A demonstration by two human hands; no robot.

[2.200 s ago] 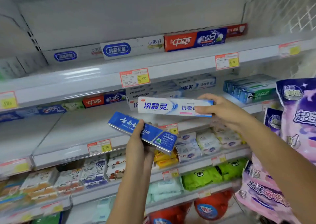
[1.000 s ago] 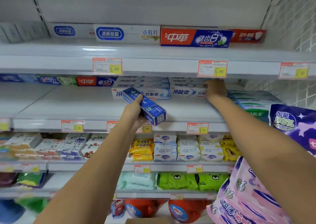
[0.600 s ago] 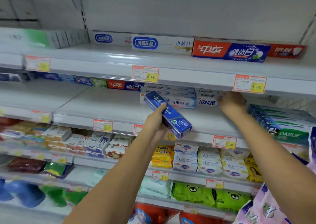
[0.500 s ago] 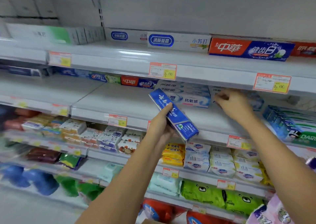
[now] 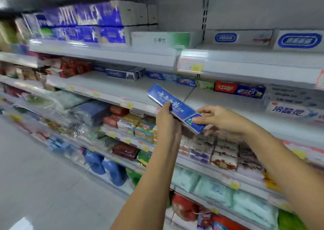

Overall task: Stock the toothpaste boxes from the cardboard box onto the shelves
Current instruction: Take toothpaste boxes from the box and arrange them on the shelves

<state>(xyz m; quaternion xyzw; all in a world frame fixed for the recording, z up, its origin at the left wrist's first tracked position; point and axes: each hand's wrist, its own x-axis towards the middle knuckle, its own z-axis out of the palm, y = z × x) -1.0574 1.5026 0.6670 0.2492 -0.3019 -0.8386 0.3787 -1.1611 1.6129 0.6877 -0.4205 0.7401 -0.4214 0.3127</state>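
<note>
The left hand [image 5: 167, 124] grips a blue toothpaste box [image 5: 180, 110] from below. Its thumb lies across the printed front and its fingers are curled behind. The right hand [image 5: 221, 120] pinches the lower right end of the same box, with the thumb on the front and the other fingers underneath. The box is held in the air and tilted, its left end higher and farther, its right end lower and nearer. It sits in front of the edge of the middle shelf [image 5: 228, 106] and does not rest on it.

On that shelf, far behind the box, a red and blue toothpaste box [image 5: 240, 90] lies lengthwise along the back. To its right are white toothpaste boxes with blue lettering [image 5: 289, 110]. Farther left on the same level is a row of dark blue boxes [image 5: 122, 74].

The shelf above carries a price tag [image 5: 192, 65] on its front edge and white boxes with blue oval labels [image 5: 242, 37] on top. Left of these are a green and white box [image 5: 161, 40] and stacked blue packs [image 5: 84, 24], which are blurred.

Below the hands are small soap packs [image 5: 224, 154]. Lower down are pale green soft packs [image 5: 213, 189], and blue bottles [image 5: 107, 166] to the left. The pale floor [image 5: 43, 177] fills the near left.
</note>
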